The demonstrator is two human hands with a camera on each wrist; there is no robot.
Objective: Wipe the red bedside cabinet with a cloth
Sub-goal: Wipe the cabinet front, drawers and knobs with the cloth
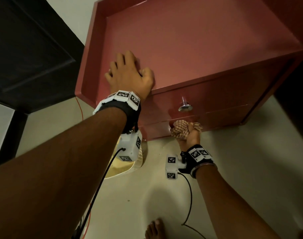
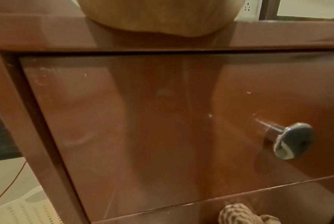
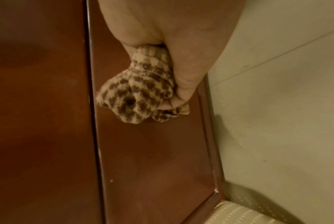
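The red bedside cabinet [image 1: 190, 54] stands on the floor with a raised rim round its top and two drawer fronts. My left hand [image 1: 130, 73] rests flat on the top near its front left edge, fingers spread and holding nothing; in the left wrist view only the heel of this left hand [image 2: 158, 18] shows. My right hand [image 1: 190, 135] grips a bunched checked cloth [image 1: 181, 129] and presses it against the lower drawer front [image 3: 152, 144]. The cloth [image 3: 139, 94] bulges out of my fist. A sliver of the cloth [image 2: 242, 215] shows below the upper drawer [image 2: 143, 128].
A chrome knob [image 1: 185, 106] sticks out of the upper drawer front, just above the cloth. A pale perforated plastic basket [image 1: 128, 168] sits on the floor at the cabinet's left foot. A dark panelled door [image 1: 30, 49] is at the left. My bare foot [image 1: 154, 230] is below.
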